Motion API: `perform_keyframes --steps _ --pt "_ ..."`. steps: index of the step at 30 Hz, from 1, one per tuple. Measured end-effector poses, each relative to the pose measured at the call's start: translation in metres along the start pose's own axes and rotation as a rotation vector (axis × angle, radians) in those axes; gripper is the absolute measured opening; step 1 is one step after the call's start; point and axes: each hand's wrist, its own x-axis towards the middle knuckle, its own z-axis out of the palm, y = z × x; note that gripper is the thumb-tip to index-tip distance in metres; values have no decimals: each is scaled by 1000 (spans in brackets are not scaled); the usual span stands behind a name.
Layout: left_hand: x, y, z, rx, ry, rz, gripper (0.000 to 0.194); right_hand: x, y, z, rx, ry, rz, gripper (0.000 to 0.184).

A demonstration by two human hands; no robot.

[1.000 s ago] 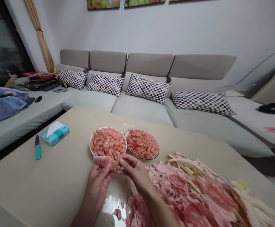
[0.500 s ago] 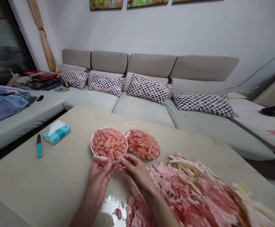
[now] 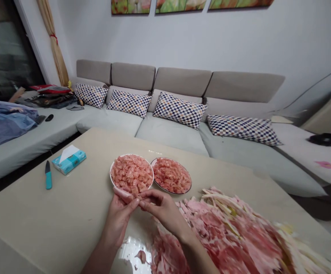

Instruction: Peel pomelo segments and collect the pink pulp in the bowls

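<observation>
My left hand (image 3: 118, 213) is closed around a long pink fruit segment (image 3: 122, 193), which looks like pomelo. The fingertips of my right hand (image 3: 162, 209) pinch at the segment's right end, close against my left thumb; exactly what lies between them is hidden. Just beyond both hands is a white bowl (image 3: 111, 178) heaped with pink pulp pieces (image 3: 131, 171). Touching it on the right, a dark-rimmed plate (image 3: 190, 187) carries more pink pulp (image 3: 171, 175). Under and beside my right forearm spreads a pile of pink skins and pale peel (image 3: 225, 232).
A teal-handled knife (image 3: 48, 179) and a blue tissue pack (image 3: 69, 161) lie at the left of the beige table (image 3: 68, 213). A loose skin scrap (image 3: 141, 256) is near the front. Behind stands a grey sofa (image 3: 171, 135) with several checked cushions (image 3: 179, 109).
My right hand has come slightly left and down, and its fingertips now meet my left thumb at the segment. The small gap between the hands has closed. The view has tilted slightly up.
</observation>
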Motion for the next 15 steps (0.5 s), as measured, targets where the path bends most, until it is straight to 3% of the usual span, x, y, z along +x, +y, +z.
perform_keyframes --steps 7,10,15 --pt "3 2 -2 94 -16 4 37 2 0 1 -206 68 -126 18" --pt "4 7 2 141 -3 27 48 1 -8 0 -286 75 -171 13" --pt "16 14 14 210 89 105 55 10 -18 -7 -146 9 -114 19"
